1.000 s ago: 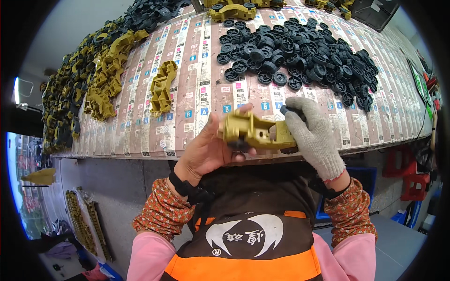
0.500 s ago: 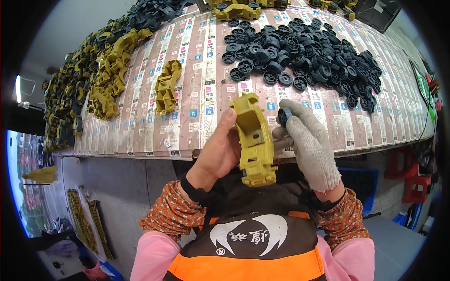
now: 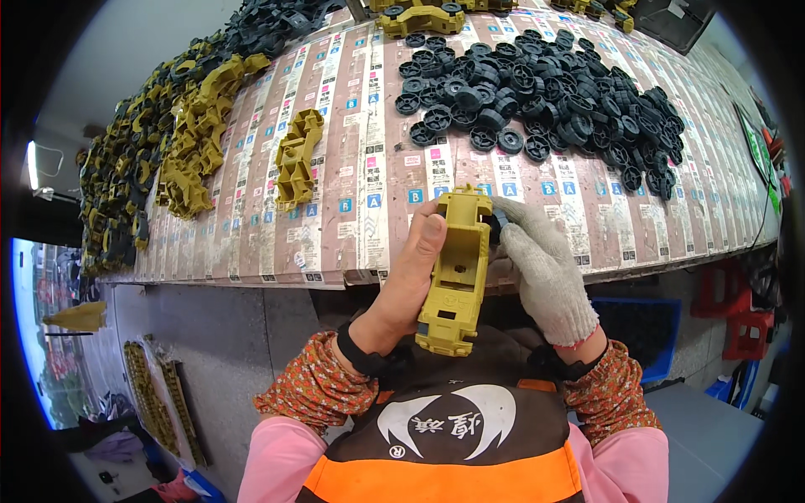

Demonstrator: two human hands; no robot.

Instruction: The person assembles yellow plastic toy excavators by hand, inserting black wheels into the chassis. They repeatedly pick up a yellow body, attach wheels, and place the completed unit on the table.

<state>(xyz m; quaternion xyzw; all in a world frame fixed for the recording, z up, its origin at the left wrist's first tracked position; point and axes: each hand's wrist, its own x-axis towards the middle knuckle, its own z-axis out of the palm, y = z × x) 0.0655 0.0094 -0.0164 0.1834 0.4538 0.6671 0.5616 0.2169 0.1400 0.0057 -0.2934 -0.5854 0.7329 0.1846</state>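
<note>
My bare left hand (image 3: 408,272) grips a mustard-yellow plastic toy car body (image 3: 453,293) by its left side, just over the table's near edge. The body's open hollow faces up. In a grey knitted glove, my right hand (image 3: 541,268) pinches a small black toy wheel (image 3: 496,225) against the right side of the body, near its far end. Glove and body partly cover the wheel, so I cannot tell whether it sits on an axle. A dark bit shows at the body's lower left side, perhaps another wheel.
A heap of loose black wheels (image 3: 579,109) spreads over the table's right half. One yellow car body (image 3: 299,159) lies left of centre, with a row of more bodies (image 3: 197,138) beyond it. Bodies with wheels (image 3: 126,176) pile along the left edge. A blue crate (image 3: 671,335) stands below right.
The car body has swung from leaning left to leaning right, its far end dropping toward me. My right hand has brought the wheel from beside the body up against its right side.
</note>
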